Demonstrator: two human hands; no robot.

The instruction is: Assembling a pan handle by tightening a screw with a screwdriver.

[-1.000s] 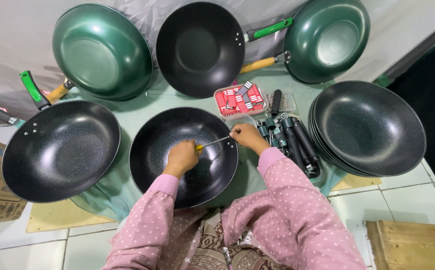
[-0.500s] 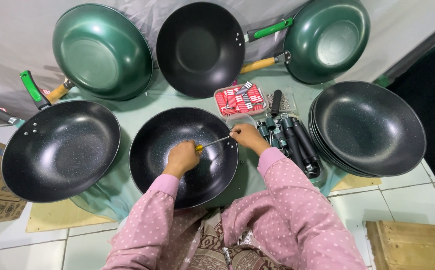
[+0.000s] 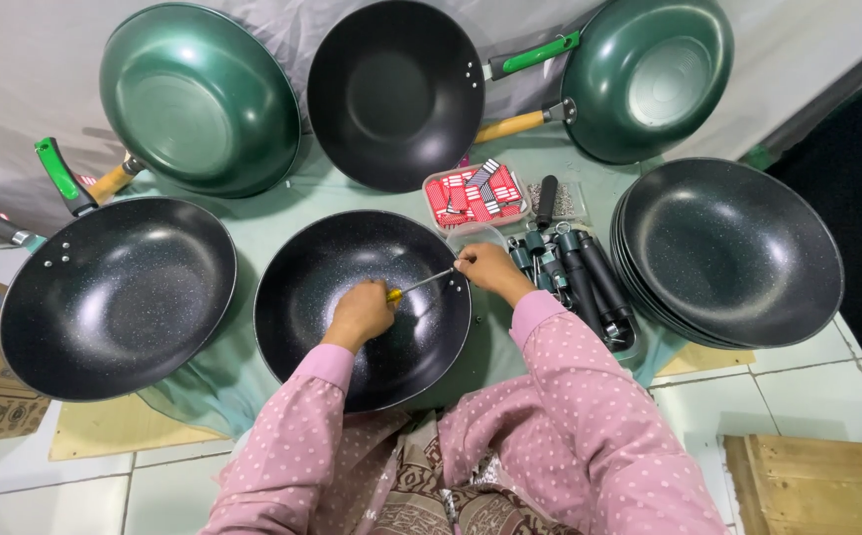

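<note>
- Left pan (image 3: 119,297): round, black speckled coating, rivets at the rim, handle with green grip pointing up-left; lies on pale green cloth (image 3: 253,223)
- Green pan (image 3: 198,94): glossy, turned bottom-up, propped behind the left pan
- Centre pan (image 3: 362,307): black speckled bowl, no handle visible, directly before the person
- Left hand (image 3: 360,314): inside the centre pan, fist clenched on the yellow grip of a screwdriver (image 3: 419,285); metal shaft points right toward the rim
- Right hand (image 3: 485,269): at the pan's right rim, fingers pinched at the shaft tip; what they pinch cannot be told
- Both forearms in pink dotted sleeves, bent inward
- Tray (image 3: 476,193): clear plastic, red and white small parts, just behind the right hand
- Handles (image 3: 580,277): black, cylindrical, bundled right of the centre pan
- Pan stack (image 3: 733,253): nested black pans, far right
- Compared with the earlier frames: both hands and the screwdriver keep the same position; no object has shifted
</note>
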